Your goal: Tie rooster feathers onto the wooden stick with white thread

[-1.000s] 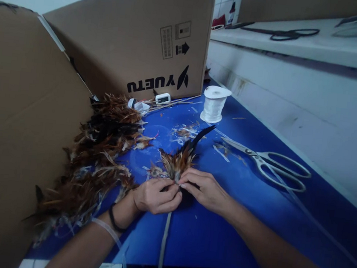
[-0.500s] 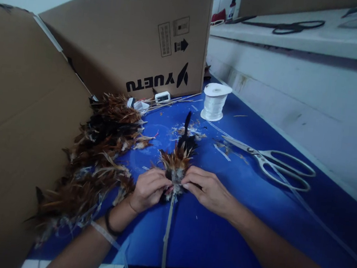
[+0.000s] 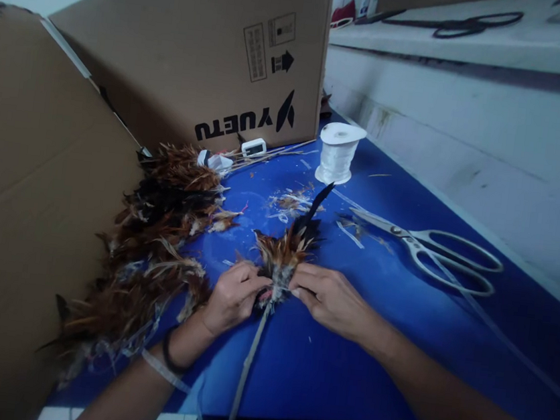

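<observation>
A bundle of brown and black feathers (image 3: 283,251) surrounds the upper end of a thin stick (image 3: 248,368), which runs down toward the near table edge. My left hand (image 3: 234,296) is closed in a pinch at the bundle's left side, and my right hand (image 3: 323,296) pinches at its right. Between their fingertips a thin white string (image 3: 280,287) is drawn across the pale feather bases. A translucent ribbon (image 3: 166,367) lies across my left forearm near a dark wristband (image 3: 173,353). Something pinkish shows at the feather bases by my left fingers.
Feather bunches (image 3: 146,275) are heaped at left beside cardboard boxes (image 3: 187,44). A white ribbon spool (image 3: 337,152) stands at the back, with large scissors (image 3: 422,246) to the right. Scraps (image 3: 294,201) litter the blue table (image 3: 341,379). Dark scissors (image 3: 476,25) rest on the ledge.
The feather bundle has tilted, its black tip leaning right and the stick's lower end swinging left. Both hands keep their pinch at the feather bases. The view has shifted slightly.
</observation>
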### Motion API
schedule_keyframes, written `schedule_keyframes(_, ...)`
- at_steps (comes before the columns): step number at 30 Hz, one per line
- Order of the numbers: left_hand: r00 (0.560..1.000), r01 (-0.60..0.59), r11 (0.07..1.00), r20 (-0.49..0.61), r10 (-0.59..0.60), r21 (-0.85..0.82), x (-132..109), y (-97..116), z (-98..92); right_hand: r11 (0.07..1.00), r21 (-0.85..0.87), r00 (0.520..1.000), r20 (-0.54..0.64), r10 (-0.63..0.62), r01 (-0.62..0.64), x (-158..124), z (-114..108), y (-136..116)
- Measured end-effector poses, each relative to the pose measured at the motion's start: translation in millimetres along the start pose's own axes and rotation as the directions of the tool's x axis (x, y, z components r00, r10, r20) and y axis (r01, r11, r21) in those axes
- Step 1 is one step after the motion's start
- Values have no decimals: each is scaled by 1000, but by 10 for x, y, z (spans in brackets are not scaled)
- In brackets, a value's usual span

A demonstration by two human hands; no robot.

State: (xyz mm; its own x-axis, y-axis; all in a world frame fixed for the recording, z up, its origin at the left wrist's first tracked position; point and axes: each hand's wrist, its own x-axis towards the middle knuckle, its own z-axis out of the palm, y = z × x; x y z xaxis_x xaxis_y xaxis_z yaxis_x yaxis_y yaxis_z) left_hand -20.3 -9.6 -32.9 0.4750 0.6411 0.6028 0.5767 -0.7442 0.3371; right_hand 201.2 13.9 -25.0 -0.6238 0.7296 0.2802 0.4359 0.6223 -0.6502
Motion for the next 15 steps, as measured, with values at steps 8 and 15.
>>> schedule_keyframes(8, 986, 99, 989, 143, -82, -113, 71, -1, -93, 996, -78, 998, 25, 54, -52, 46, -9, -26)
schedule_keyframes(15, 990, 87, 953, 133, -50, -289, 147, 23, -75, 994, -77, 997, 28, 77, -75, 91, -11, -34)
